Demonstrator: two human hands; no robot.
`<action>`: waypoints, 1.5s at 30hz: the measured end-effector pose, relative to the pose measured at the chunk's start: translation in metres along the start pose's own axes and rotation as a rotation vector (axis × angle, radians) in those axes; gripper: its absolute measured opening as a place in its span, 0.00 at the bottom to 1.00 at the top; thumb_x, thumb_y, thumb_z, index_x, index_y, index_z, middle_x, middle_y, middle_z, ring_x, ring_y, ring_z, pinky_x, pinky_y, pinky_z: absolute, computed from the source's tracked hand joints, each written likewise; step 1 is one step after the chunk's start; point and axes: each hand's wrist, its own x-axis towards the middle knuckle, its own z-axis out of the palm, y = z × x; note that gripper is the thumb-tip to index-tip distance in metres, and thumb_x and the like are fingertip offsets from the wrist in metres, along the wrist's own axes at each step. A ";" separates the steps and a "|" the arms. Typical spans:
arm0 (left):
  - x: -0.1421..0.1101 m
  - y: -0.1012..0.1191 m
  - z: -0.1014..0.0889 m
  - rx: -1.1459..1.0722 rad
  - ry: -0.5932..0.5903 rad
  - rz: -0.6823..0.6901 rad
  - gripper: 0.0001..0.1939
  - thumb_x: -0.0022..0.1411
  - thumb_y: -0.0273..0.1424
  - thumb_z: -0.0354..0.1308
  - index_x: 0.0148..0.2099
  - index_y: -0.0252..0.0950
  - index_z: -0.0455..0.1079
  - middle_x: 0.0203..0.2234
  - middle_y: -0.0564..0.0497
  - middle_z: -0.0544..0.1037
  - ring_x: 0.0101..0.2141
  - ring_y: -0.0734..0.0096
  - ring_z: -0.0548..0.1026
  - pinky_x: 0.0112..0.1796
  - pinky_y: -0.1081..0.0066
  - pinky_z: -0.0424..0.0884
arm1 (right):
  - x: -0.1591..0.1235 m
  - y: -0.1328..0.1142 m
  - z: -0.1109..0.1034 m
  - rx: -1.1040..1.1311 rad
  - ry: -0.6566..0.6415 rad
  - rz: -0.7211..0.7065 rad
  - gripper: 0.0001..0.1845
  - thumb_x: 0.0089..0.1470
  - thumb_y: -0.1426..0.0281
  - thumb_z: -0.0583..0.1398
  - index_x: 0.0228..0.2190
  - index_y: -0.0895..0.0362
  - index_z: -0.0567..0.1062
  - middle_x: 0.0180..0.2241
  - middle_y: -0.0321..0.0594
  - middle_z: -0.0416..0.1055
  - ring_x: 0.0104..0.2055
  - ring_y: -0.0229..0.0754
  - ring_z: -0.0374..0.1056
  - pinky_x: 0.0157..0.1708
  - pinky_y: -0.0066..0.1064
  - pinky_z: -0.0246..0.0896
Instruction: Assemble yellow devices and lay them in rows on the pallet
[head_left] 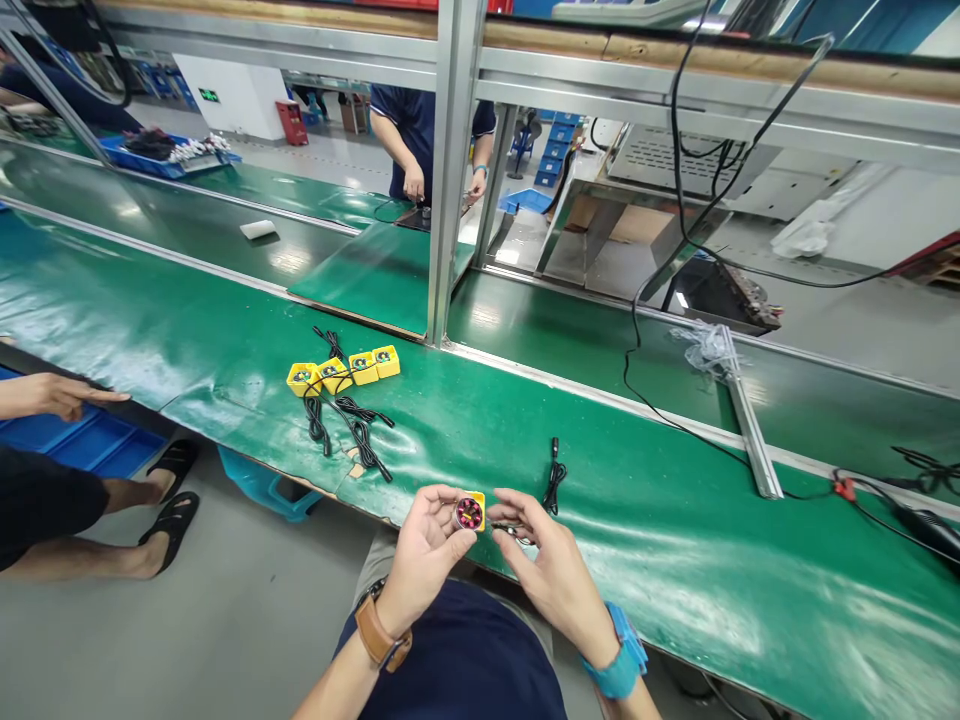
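The left hand [429, 530] grips a yellow case [478, 502], its coil [469, 514] upward, probably for visibility; just beside, the right hand [546, 548] seemingly pinches a lead [505, 528]. Four boxes [364, 368] lie beyond the left hand, perhaps for reach.

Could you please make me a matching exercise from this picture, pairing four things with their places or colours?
1. Left wristband
2. Nearest cup
3. Right wristband
4. Other cups

A. In a row of four
B. Blue
C. Brown
D. Between the left hand and right hand

Pairs: 1-C, 2-D, 3-B, 4-A
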 end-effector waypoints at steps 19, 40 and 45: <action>-0.021 0.003 0.010 -0.210 0.020 -0.322 0.23 0.61 0.49 0.66 0.47 0.34 0.78 0.33 0.50 0.75 0.30 0.79 0.70 0.34 0.74 0.68 | -0.005 -0.003 -0.008 0.035 -0.055 -0.170 0.14 0.62 0.64 0.64 0.49 0.51 0.79 0.40 0.40 0.77 0.40 0.42 0.73 0.43 0.32 0.70; -0.029 0.001 0.005 -0.084 -0.112 -0.384 0.28 0.57 0.45 0.71 0.56 0.37 0.77 0.31 0.50 0.76 0.33 0.75 0.70 0.39 0.71 0.68 | -0.016 0.001 -0.005 0.002 -0.086 -0.286 0.22 0.65 0.68 0.61 0.58 0.43 0.74 0.38 0.40 0.67 0.42 0.43 0.67 0.43 0.34 0.68; -0.029 0.006 0.008 -0.098 -0.201 -0.399 0.27 0.59 0.45 0.69 0.57 0.38 0.77 0.40 0.45 0.79 0.36 0.72 0.74 0.42 0.68 0.72 | -0.015 0.006 -0.004 0.056 -0.136 -0.238 0.23 0.63 0.72 0.62 0.57 0.43 0.76 0.39 0.40 0.65 0.43 0.43 0.65 0.45 0.34 0.68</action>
